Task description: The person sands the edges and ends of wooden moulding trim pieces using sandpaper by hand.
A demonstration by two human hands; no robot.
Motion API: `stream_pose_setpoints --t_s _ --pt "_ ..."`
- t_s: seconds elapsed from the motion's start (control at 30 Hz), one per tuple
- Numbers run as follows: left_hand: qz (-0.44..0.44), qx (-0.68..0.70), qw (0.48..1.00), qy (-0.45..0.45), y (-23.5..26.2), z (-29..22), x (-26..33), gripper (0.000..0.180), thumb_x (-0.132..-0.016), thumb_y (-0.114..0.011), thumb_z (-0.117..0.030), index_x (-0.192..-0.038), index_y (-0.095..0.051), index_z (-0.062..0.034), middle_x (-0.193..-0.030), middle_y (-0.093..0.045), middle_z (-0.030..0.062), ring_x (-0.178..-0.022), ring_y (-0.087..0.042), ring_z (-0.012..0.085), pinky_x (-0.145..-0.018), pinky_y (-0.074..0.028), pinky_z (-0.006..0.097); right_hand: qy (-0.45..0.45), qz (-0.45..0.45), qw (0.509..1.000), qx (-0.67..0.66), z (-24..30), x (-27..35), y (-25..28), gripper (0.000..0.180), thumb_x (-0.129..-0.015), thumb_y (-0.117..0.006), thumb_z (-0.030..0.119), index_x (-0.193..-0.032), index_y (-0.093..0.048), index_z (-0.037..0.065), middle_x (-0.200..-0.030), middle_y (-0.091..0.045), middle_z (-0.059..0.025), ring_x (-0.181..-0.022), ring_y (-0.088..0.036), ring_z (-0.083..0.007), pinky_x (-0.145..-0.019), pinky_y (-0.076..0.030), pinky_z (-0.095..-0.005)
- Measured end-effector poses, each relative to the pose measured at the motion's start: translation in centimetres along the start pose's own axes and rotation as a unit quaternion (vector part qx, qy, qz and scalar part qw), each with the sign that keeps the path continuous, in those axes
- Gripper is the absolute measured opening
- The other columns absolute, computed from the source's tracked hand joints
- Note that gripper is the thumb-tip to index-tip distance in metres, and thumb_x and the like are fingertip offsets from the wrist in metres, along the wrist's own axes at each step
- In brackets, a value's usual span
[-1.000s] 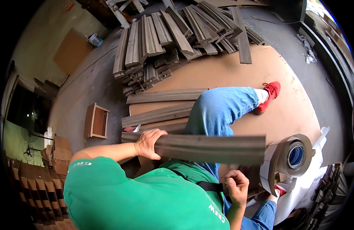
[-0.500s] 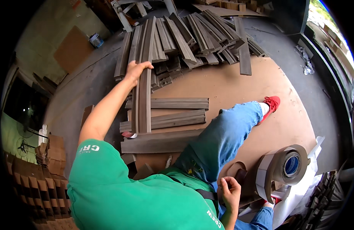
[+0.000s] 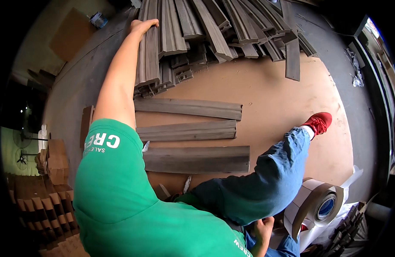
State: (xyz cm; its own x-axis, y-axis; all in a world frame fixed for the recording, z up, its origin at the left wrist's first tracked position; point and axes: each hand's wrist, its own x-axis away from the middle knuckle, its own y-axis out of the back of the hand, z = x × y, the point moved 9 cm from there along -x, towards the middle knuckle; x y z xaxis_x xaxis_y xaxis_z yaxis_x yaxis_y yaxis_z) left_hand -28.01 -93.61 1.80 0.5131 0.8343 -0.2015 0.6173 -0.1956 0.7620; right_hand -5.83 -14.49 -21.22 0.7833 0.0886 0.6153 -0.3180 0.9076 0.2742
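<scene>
My left hand (image 3: 144, 26) reaches far forward, and its fingers curl over the far end of a long grey moulding strip (image 3: 148, 55) on top of a pile of grey strips (image 3: 214, 25). Three more grey strips lie side by side on a brown board (image 3: 283, 94): the far strip (image 3: 189, 108), the middle strip (image 3: 186, 130) and the near strip (image 3: 197, 159). My right hand (image 3: 263, 229) stays low by my thigh with its fingers curled, and nothing shows in it. My leg in blue jeans, ending in a red shoe (image 3: 319, 122), stretches across the board.
A large roll of tape (image 3: 317, 205) lies on white sheeting at the lower right. Stacked cardboard boxes (image 3: 52, 158) stand at the left. A small wooden frame (image 3: 86, 124) lies on the dark floor beside the board. Dark strips are stacked at the bottom right.
The strip I held across my lap now lies on the board as the near one. My left arm has stretched out to the pile and taken the end of another strip.
</scene>
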Motion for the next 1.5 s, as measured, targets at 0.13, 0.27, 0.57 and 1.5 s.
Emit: stream_pose_setpoints --t_s 0.13,0.27,0.57,1.5 --pt "-0.148 -0.057 0.972 -0.175 1.7 -1.0 -4.2 0.055 -0.066 -0.075 -0.037 -0.105 -0.069 0.0017 -0.097 -0.071 0.0150 -0.093 -0.066 0.0228 -0.087 -0.050 0.034 0.107 -0.026 0.994 -0.002 3.3 -0.9 -0.4 0.023 -0.078 -0.066 0.003 -0.099 -0.064 -0.006 -0.091 -0.069 -0.0151 -0.080 -0.064 -0.0237 -0.073 -0.049 -0.0325" --pt "-0.113 0.050 0.919 -0.374 -2.6 -12.6 10.5 0.036 -0.079 -0.066 -0.019 -0.112 -0.067 -0.0069 -0.110 -0.068 0.0192 -0.102 -0.065 0.0317 -0.090 -0.051 0.037 0.103 -0.021 0.993 0.047 4.5 -1.8 -0.1 0.025 -0.078 -0.065 0.003 -0.101 -0.063 -0.006 -0.096 -0.068 -0.0169 -0.085 -0.064 -0.0266 -0.076 -0.049 -0.0342" --pt "0.617 0.227 0.746 -0.109 -28.7 -17.1 52.0 0.060 -0.083 -0.067 -0.058 -0.101 -0.066 -0.0002 -0.105 -0.066 0.0178 -0.103 -0.060 0.0246 -0.089 -0.046 0.036 0.227 0.044 0.930 0.287 8.5 -1.5 2.6 0.029 -0.078 -0.065 0.002 -0.106 -0.062 -0.005 -0.108 -0.066 -0.0209 -0.099 -0.063 -0.0331 -0.085 -0.049 -0.0381" --pt "0.613 0.134 0.725 -0.285 -34.7 -21.4 50.2 0.025 -0.093 -0.064 -0.026 -0.091 -0.067 -0.0014 -0.079 -0.063 0.0027 -0.071 -0.055 0.0101 -0.066 -0.047 0.028 0.013 -0.270 0.921 0.279 -12.7 -5.4 2.9 0.038 -0.074 -0.072 0.029 -0.102 -0.063 0.004 -0.100 -0.061 -0.0109 -0.096 -0.055 -0.0284 -0.077 -0.047 -0.0384"
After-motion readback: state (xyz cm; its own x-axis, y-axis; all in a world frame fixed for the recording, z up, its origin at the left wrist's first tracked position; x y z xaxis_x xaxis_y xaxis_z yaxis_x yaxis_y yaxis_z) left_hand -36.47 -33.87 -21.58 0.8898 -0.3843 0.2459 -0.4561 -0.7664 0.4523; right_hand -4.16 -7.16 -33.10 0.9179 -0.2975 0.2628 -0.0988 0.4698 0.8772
